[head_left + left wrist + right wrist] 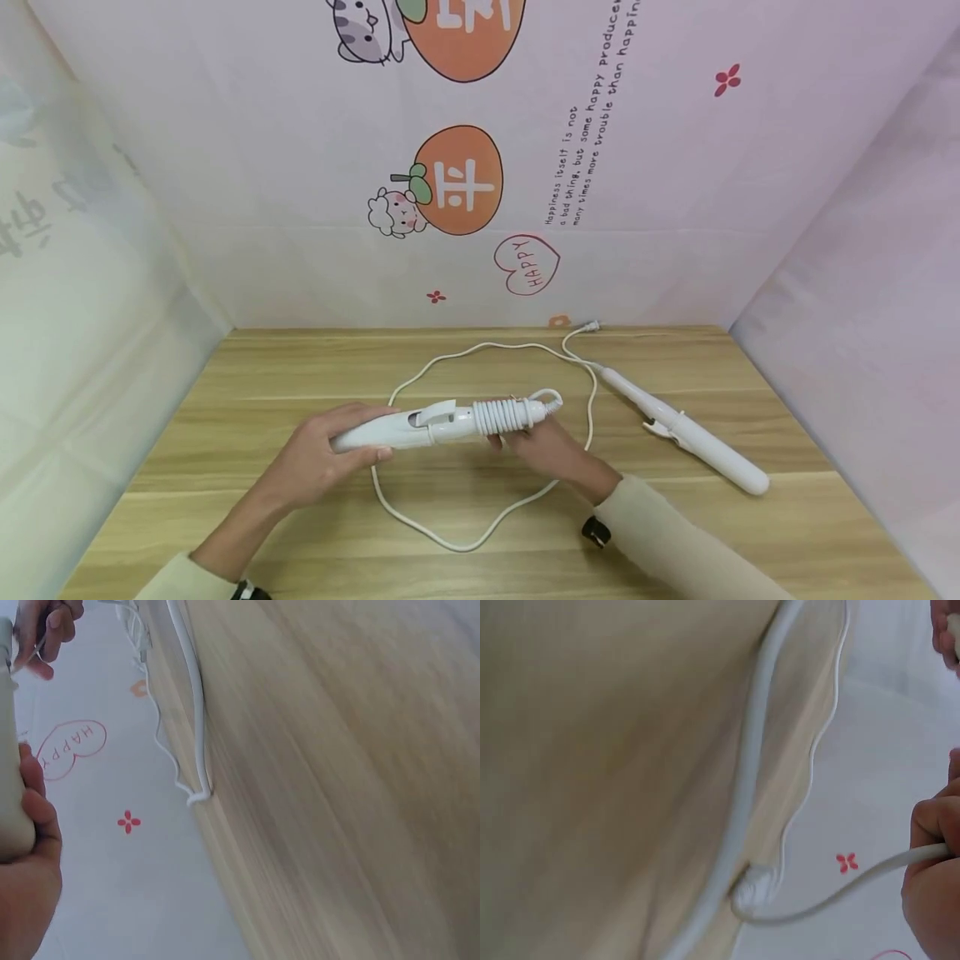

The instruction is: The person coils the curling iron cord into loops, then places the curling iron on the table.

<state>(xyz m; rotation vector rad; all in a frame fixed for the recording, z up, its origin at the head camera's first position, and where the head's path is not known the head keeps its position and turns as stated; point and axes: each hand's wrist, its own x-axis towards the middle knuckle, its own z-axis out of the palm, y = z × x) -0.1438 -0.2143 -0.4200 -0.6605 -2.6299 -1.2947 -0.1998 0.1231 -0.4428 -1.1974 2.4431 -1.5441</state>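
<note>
My left hand [311, 462] grips the wide, smooth end of a white curling iron [450, 427], held level above the table, its thumb lever facing up. Around the slimmer handle end runs a neat coil of white cord [501, 415], with a small loop of cord at the tip. Just beneath that coil is my right hand [551, 454], its fingers partly hidden by the handle. In the right wrist view, the right hand [937, 881] holds a strand of cord between curled fingers. A second white curling iron [701, 442] lies at the right, lever toward me.
The second iron's cord [468, 547] makes a wide loop on the wooden table [247, 392], under my hands. Its plug [591, 326] lies at the back edge, near the printed wall sheet [300, 275]. Pale sheets also hang at both sides.
</note>
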